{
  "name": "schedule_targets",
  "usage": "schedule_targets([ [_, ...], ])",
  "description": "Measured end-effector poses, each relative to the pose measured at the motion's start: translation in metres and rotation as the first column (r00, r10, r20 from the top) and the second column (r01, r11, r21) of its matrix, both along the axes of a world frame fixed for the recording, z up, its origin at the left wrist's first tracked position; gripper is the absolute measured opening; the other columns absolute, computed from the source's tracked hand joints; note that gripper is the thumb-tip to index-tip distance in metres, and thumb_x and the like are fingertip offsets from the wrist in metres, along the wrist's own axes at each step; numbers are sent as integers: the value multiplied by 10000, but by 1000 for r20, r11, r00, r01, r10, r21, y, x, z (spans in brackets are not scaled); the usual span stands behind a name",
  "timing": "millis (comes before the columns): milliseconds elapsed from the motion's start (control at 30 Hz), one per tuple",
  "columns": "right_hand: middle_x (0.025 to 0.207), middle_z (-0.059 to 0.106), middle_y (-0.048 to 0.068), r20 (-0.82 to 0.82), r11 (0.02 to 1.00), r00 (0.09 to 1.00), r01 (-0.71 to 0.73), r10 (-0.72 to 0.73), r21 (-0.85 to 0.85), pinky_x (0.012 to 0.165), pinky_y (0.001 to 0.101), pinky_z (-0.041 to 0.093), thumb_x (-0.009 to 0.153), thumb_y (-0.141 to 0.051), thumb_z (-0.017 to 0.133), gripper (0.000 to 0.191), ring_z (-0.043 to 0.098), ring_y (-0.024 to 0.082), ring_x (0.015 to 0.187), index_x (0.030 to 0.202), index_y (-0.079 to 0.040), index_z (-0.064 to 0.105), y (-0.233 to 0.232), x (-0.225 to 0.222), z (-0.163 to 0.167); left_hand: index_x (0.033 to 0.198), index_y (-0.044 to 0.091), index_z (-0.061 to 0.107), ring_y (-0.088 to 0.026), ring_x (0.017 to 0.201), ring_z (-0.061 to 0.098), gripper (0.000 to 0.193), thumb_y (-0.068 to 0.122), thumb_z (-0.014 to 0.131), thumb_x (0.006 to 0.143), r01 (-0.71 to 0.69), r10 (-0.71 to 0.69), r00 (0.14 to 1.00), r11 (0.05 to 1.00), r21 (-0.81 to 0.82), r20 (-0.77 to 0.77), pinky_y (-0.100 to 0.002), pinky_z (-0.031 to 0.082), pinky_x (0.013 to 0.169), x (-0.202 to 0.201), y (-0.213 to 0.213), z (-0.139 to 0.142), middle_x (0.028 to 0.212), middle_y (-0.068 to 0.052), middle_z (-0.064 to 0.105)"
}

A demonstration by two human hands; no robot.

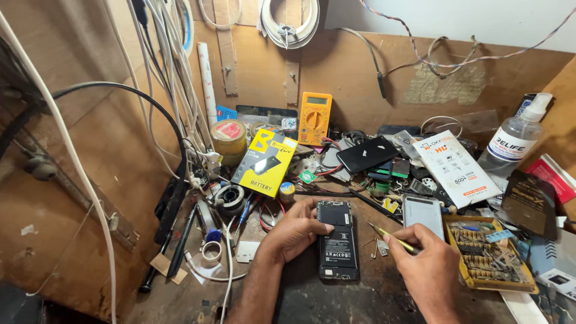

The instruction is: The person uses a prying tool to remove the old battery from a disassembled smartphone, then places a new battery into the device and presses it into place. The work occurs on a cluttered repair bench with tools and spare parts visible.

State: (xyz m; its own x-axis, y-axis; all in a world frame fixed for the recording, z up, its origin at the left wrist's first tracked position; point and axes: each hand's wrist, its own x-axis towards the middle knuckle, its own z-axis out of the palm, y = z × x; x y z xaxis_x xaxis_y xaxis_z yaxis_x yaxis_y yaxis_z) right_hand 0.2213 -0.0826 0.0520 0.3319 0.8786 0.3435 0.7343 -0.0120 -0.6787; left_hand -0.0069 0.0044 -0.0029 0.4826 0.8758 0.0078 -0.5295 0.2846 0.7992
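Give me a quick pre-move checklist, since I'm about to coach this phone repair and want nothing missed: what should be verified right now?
1. Opened phone steadied: ok, left hand rests its fingers on the upper left edge.
2. Tool in grip: ok, right hand holds the yellow-handled tool.
3. Tool tip clear of the phone: ok, it points at it from the right, apart.
4. Small metal parts kept clear: not ok, loose beside the phone.
5. Bit tray within reach: ok, right of the hand.
6. Battery connector state: cannot tell.
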Motion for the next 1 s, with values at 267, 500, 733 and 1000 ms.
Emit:
schedule_targets([
  [267,987,767,149,176,993,978,-109,115,-43,729,424,550,957,-186,614,278,729,313,847,1206,-108,710,15,7,-11,1406,-52,506,-235,1148,651,632,-149,633,795,-30,31,999,999,-15,35,-357,530,1021,0,-2,5,1246,-141,646],
  [500,871,767,37,-220,973,948,-231,228,12,585,248,566,933,-247,641,309,685,79,717,1195,-106,727,11,6,-20,1413,-28,497,-220,1165,647,750,-182,615,689,-17,17,999,1000,5,52,-350,531,1025,-3,-3,1,1262,-113,631],
  [733,867,728,54,-479,967,840,-225,254,118,581,233,478,1042,-223,558,285,565,83,682,1205,-21,677,17,33,-20,1375,-70,501,-243,1150,668,639,-138,639,755,10,-10,999,1000,6,42,-393,531,1040,-1,-1,-2,1238,-151,663],
  [1000,1027,820,28,-27,960,960,-278,278,-26,548,323,549,910,-235,678,265,745,143,727,1141,-162,785,-2,-23,-2,1367,-52,514,-233,1132,672,623,-137,636,762,-8,8,1000,1000,-1,15,-368,540,1019,-1,-3,3,1228,-147,663],
])
